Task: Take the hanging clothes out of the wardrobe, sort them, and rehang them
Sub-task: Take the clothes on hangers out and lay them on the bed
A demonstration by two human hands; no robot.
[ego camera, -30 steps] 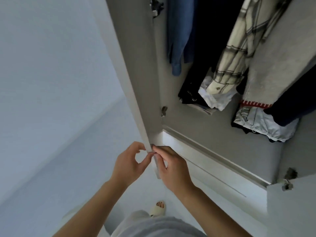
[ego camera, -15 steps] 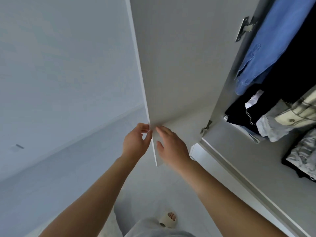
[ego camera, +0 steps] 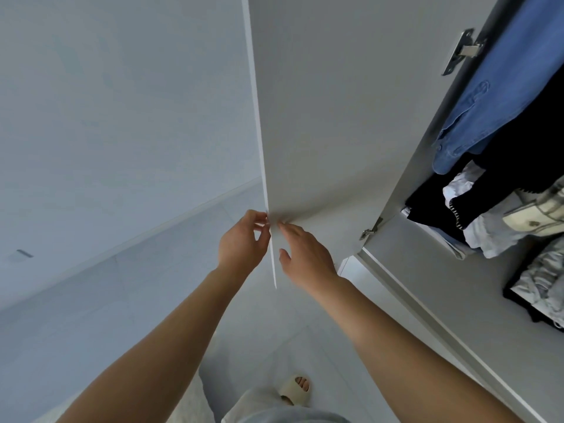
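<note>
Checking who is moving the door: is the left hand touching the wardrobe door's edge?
Touching. The head view shows the left hand with its fingertips curled onto the free edge of the wardrobe door, no gap visible there.

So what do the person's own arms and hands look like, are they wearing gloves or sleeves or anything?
No gloves and no sleeves show: the left hand and right hand are bare, and both forearms are bare as far as the picture's lower edge. I see no rings, watch or bracelet on the fingers or wrists. Lower down there are light trousers and a cream open-toed slipper.
</note>
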